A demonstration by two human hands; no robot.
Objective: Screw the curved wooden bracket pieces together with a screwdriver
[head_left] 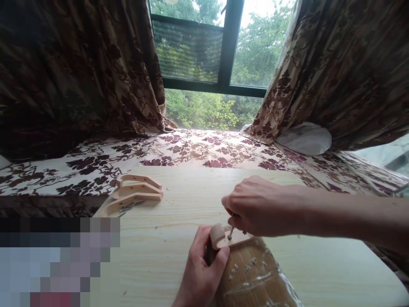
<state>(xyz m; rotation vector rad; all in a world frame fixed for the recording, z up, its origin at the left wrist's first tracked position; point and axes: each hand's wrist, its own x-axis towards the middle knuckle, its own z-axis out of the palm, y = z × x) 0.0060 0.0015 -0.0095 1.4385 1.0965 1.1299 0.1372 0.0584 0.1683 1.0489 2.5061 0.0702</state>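
Observation:
My left hand (203, 264) grips a pale wooden piece with a rounded, raised end (217, 236), thumb on the near side and fingers on the far side. The piece lies flat on a brown block (247, 277) wrapped in clear plastic. Above it, my right hand (251, 207) is closed around a screwdriver (231, 232); only its thin metal shaft shows, and the handle is hidden in the fist. The shaft's lower end meets a dark screw or hole in the wooden piece. A second dark spot shows by the right hand. Several small screws (250, 265) lie loose on the block.
Several similar pale wooden pieces (137, 192) stand at the left of the light wooden tabletop (153, 256), with dark slender bits beside them. Behind it spreads a floral cloth (198, 149) below a window between curtains. A white plastic bag (306, 138) lies at the right.

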